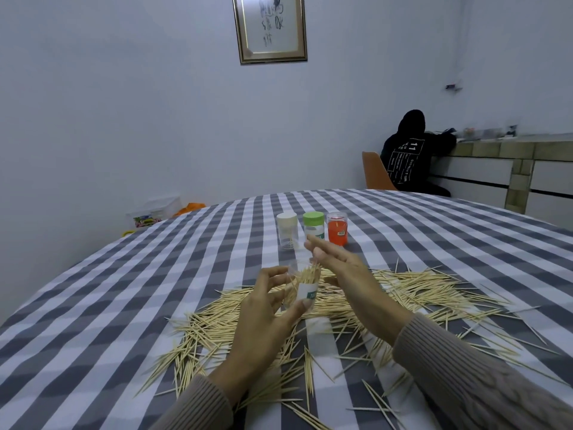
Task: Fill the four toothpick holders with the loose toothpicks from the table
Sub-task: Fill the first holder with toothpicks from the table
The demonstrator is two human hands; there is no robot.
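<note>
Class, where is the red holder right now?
In the head view, the red holder stands on the far table, rightmost of three, beside the green-lidded holder.

The tablecloth point(124, 290) is checked grey and white. Pale-wood toothpicks point(418, 293) lie scattered. Toward the far edge stand holders: white-capped clear point(287, 231), green-capped point(313, 226), and orange-red (clear-lidded) point(337, 228). Sleeves point(465, 383) are taupe knit.

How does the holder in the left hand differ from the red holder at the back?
The held holder is clear with a white label; the red holder is tinted red. The held one is lifted, tilted and uncapped, toothpicks poking out; the red one stands upright on the tablecloth. Both are small plastic cylinders.
</note>
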